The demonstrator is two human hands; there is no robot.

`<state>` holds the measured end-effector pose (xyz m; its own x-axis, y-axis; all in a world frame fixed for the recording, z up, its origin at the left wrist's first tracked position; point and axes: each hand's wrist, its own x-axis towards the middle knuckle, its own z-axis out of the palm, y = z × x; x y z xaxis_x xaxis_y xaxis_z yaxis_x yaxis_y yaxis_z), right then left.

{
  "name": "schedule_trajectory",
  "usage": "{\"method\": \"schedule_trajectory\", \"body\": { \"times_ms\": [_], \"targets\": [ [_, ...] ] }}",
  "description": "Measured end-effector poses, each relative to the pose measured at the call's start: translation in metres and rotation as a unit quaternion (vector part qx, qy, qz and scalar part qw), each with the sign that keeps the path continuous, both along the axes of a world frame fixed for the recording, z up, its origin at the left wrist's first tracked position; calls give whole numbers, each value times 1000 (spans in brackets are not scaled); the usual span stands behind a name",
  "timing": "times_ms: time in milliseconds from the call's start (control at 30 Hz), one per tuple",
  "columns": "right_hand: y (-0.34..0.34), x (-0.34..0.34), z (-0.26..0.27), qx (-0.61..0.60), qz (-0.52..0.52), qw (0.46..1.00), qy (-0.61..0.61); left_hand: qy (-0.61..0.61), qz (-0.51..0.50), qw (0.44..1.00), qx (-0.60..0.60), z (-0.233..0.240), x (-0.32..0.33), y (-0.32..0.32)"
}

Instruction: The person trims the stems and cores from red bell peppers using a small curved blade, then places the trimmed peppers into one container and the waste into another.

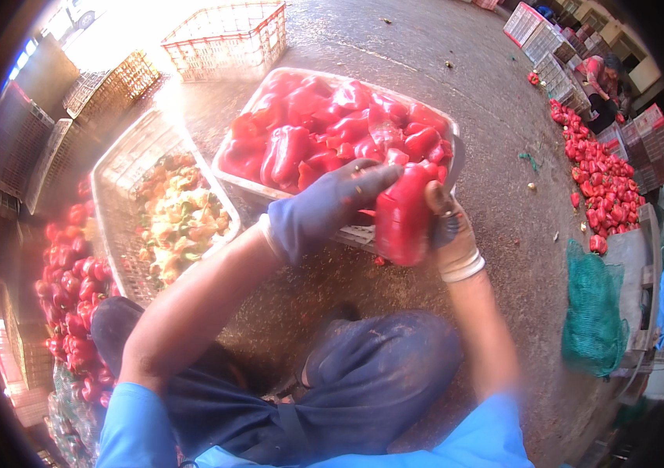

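Note:
A red bell pepper, slightly blurred, is gripped in my right hand, whose thumb lies along its right side. The right glove is pale with dark, soiled fingers. My left hand, in a blue-grey glove, reaches the pepper's upper left edge. Its curled fingers are partly hidden, and a thin red piece shows just below them. Both hands are over the near right corner of a pale plastic crate heaped with red pepper pieces. Left of it, a second crate contains pale and green pepper trimmings.
Whole red peppers are piled at left beside stacked crates. Beyond the work crates stands another crate. At right are a green mesh sack, a long pepper heap and another person. My bent knees are close below.

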<state>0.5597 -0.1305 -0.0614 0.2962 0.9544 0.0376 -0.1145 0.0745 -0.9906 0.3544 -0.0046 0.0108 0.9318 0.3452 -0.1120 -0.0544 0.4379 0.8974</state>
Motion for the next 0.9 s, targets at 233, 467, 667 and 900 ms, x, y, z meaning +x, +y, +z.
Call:
{"method": "schedule_trajectory", "body": {
  "times_ms": [233,467,667,900],
  "targets": [
    [1,26,25,-9,-32,993,112,-96,-59,971,-209,-40,45,2],
    [0,53,41,-24,-56,985,161,-122,-52,990,55,-52,93,24],
    [6,65,52,-94,-116,985,89,62,41,948,311,-70,112,48],
    [-2,78,21,-101,-119,986,-50,125,87,829,538,-109,124,32]
  ]
}}
